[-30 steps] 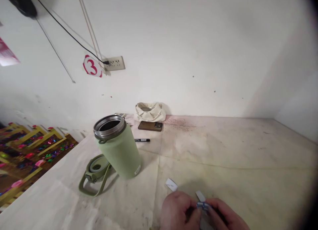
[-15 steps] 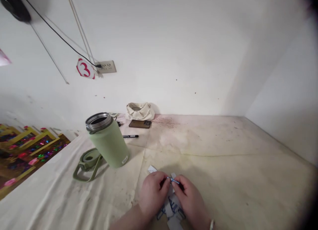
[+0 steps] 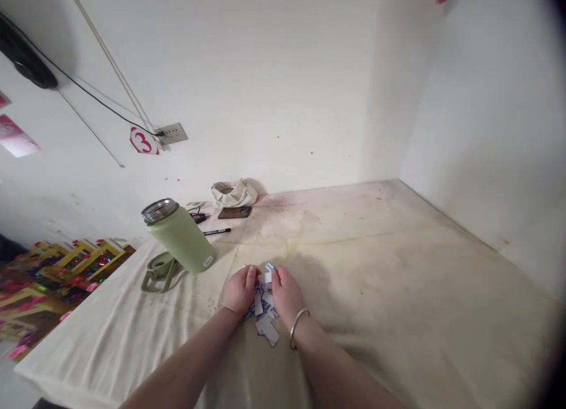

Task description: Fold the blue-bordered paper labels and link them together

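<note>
Holding, right hand: Your right hand (image 3: 287, 296) has thumb and fingers together on a small white paper strip with blue stripes (image 3: 270, 267); the strip's lower end is hidden in the grip.
Holding, left hand: Your left hand (image 3: 239, 291) is curled, fingertips turned inward and out of sight; you cannot tell whether they clamp the plain white paper slip (image 3: 265, 277) spanning the gap between your hands.
Slip pile: A loose heap of white and blue-marked paper slips (image 3: 267, 331) lies between your wrists on the cream cloth-covered table (image 3: 398, 279); pieces overlap, and any print is too small to read.
Bangle: A thin silver-coloured bangle (image 3: 292, 332) rings your right wrist; its underside is hidden.
Bottle: An uncapped, pale-green cylindrical bottle with a steel rim (image 3: 183, 238) stands left of your hands; its interior cannot be made out.
Lid: A green lid with a loop handle (image 3: 163, 266) lies beside the bottle, partly covered by it.
Pen: A slim black pen (image 3: 217, 231) lies beyond the bottle.
Left edge: A black wall-mounted device (image 3: 26, 55) is cut off.
</note>
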`<state>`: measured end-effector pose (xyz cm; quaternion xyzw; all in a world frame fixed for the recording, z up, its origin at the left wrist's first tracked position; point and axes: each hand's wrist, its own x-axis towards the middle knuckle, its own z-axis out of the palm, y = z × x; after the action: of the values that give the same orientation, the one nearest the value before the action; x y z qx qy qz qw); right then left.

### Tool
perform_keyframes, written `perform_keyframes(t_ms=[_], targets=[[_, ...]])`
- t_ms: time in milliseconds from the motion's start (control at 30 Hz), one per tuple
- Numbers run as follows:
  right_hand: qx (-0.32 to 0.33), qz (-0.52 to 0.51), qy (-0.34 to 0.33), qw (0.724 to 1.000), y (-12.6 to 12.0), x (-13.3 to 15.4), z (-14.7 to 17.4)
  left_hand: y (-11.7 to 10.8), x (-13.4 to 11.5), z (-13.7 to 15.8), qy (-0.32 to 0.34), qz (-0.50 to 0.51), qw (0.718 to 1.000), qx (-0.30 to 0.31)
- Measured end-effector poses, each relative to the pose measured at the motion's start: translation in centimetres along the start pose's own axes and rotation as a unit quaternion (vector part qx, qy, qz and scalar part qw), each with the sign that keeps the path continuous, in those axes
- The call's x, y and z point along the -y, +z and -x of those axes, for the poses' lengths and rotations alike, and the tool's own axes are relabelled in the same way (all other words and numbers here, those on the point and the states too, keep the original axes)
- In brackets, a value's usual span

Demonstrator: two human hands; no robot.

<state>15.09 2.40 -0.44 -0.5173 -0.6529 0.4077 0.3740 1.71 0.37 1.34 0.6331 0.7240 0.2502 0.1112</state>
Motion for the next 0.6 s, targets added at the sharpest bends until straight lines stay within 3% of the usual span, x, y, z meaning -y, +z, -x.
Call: perform_keyframes(t_ms=[300, 600], targets=[[0.005, -0.049, 0.041, 0.998, 0.3, -0.7, -0.6, 0.9, -0.2, -0.3, -0.030, -0.074, 0.997, -0.024], [0.017, -0.077, 0.047, 0.996, 0.6, -1.6, -1.0, 1.2, -0.1, 0.1, -0.027, -0.067, 0.997, -0.037]])
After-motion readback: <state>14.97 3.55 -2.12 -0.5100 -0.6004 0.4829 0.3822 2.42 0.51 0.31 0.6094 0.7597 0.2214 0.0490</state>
